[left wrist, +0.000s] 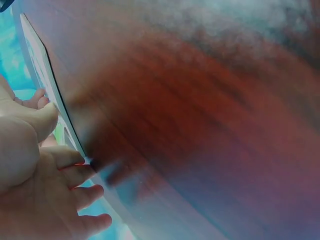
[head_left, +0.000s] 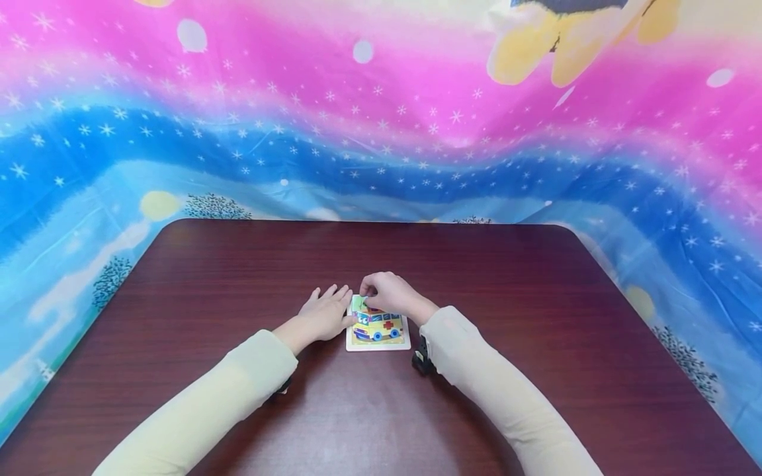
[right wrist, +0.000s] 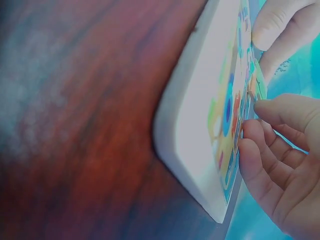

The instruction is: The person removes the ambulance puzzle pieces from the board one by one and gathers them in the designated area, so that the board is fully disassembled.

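A small square jigsaw puzzle point(head_left: 381, 334) with a white border and a cartoon ambulance picture lies on the table. My left hand point(head_left: 324, 314) rests at its left edge, fingers spread and straight, the thumb reaching over the border. In the left wrist view the fingers of that hand point(left wrist: 55, 185) extend past the board's edge. My right hand point(head_left: 389, 294) is over the puzzle's far part. Its thumb and forefinger pinch a green puzzle piece point(right wrist: 259, 82), which stands tilted up from the board in the right wrist view. The other fingertips point(right wrist: 248, 150) are right at the picture's surface.
The dark red-brown wooden table point(head_left: 250, 264) extends on all sides of the puzzle. Behind it hangs a pink and blue cloth point(head_left: 381, 152) with snowflakes. A black device point(head_left: 421, 357) sits at the right wrist, below the pale sleeve point(head_left: 476, 357).
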A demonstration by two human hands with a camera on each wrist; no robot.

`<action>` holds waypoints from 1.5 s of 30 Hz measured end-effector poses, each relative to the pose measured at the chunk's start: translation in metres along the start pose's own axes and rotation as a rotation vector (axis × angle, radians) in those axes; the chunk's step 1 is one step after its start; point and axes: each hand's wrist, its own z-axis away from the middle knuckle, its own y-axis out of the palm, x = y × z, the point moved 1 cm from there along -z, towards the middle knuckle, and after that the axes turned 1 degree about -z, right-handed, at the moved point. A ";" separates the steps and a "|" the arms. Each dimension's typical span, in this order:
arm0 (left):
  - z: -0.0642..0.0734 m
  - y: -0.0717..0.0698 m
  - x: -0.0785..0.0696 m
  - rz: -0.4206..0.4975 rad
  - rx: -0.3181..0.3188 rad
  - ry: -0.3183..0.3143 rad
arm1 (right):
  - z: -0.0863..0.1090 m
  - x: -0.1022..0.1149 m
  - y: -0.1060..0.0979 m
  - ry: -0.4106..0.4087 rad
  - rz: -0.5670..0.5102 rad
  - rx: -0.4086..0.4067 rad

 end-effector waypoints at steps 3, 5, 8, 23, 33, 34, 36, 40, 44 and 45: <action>0.001 -0.001 -0.001 -0.008 0.005 -0.003 | 0.000 0.000 -0.001 0.000 -0.002 -0.001; 0.001 -0.001 -0.001 -0.016 0.003 -0.004 | 0.000 0.000 -0.001 0.005 -0.007 0.000; 0.001 -0.001 -0.001 -0.027 0.004 -0.008 | 0.001 0.000 -0.001 0.008 -0.017 0.003; 0.000 0.003 0.004 0.019 -0.015 0.037 | 0.020 -0.021 -0.023 -0.006 -0.073 -0.021; 0.004 0.000 0.006 0.050 -0.011 0.077 | 0.038 -0.049 -0.041 0.040 -0.090 -0.056; 0.004 0.000 0.006 0.047 -0.010 0.080 | 0.040 -0.052 -0.042 0.044 -0.089 -0.058; 0.004 0.000 0.006 0.044 -0.004 0.083 | 0.043 -0.058 -0.045 0.051 -0.087 -0.059; 0.005 -0.002 0.006 0.041 0.002 0.087 | 0.050 -0.070 -0.049 0.068 -0.085 -0.051; 0.005 -0.002 0.006 0.044 0.001 0.086 | 0.055 -0.079 -0.052 0.074 -0.074 -0.031; 0.005 -0.002 0.006 0.043 -0.001 0.086 | 0.056 -0.080 -0.052 0.075 -0.071 -0.026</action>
